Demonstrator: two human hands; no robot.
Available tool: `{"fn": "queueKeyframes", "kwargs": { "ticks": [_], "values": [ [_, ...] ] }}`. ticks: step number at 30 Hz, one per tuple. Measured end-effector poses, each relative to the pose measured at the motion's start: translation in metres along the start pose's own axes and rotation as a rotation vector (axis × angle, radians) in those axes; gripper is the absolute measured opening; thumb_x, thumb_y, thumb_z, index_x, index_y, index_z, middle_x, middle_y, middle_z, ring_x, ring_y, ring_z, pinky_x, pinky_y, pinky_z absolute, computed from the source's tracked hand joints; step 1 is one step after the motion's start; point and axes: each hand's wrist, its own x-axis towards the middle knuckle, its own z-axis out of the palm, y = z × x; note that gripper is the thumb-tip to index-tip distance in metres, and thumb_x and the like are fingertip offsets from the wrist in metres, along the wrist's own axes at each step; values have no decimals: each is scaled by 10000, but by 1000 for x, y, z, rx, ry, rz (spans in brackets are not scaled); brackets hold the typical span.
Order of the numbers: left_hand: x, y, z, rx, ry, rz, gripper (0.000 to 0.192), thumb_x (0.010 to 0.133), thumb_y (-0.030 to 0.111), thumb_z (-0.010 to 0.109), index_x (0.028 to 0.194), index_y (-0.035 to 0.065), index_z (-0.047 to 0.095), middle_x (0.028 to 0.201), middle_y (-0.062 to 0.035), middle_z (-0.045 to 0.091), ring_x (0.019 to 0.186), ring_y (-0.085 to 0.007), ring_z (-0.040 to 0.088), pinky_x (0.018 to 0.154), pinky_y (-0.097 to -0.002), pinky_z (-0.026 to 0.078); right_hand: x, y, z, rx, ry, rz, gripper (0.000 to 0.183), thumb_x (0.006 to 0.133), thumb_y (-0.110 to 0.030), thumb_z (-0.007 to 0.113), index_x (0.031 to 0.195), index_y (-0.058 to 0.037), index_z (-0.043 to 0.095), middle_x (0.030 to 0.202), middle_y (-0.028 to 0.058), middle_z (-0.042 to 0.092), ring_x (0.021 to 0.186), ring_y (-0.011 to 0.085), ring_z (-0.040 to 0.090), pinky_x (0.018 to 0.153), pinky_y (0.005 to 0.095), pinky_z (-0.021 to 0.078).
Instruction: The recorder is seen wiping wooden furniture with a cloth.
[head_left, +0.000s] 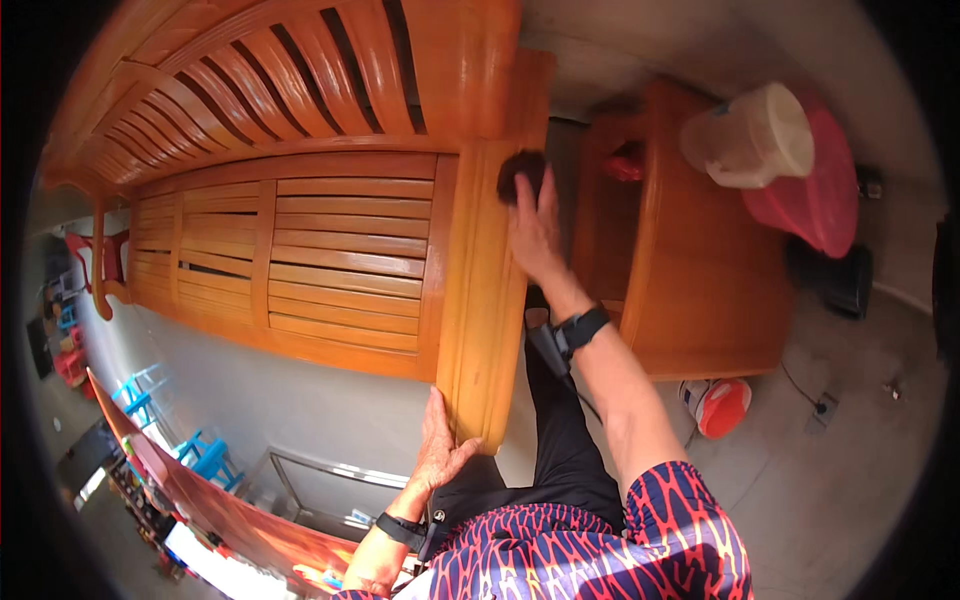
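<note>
A long slatted wooden bench (345, 262) with a glossy orange-brown finish stretches to the left before me. Its near armrest (480, 300) is a broad, flat, lighter board. On the armrest's upper right part, my right hand (536, 232) grips a dark, rounded object (521, 176), too blurred to tell whether it is a brush or a cloth. My left hand (442, 450) rests at the armrest's lower end, thumb and fingers spread around its edge, holding nothing loose. Both wrists carry black straps.
Right of the bench stands a wooden cabinet (712, 285), topped by a whitish plastic bucket (757, 139) and a pink plastic item (817, 187). A red-and-white tub (720, 405) and a socket with a cord (823, 409) lie beyond. Blue stools (206, 457) and a table (247, 495) are lower left.
</note>
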Motion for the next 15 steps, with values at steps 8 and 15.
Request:
{"fn": "queueKeyframes", "kwargs": {
  "ticks": [8,15],
  "values": [
    [0,2,14,85,68,-118,1129,698,310,754,1443,-22,-26,1474,-298,103,1371,-426,149,1119,-449,190,175,29,-28,-379,62,-355,480,832,-91,535,1298,-26,442,1424,280,260,1304,444,289,1073,480,297],
    [6,15,18,97,120,-135,1122,681,318,758,1448,-20,12,1477,-289,121,1373,-418,153,1117,-446,191,55,35,-16,-326,-71,-360,425,845,-58,491,1269,-62,476,1411,253,314,1316,422,290,1047,512,310]
  ]
}}
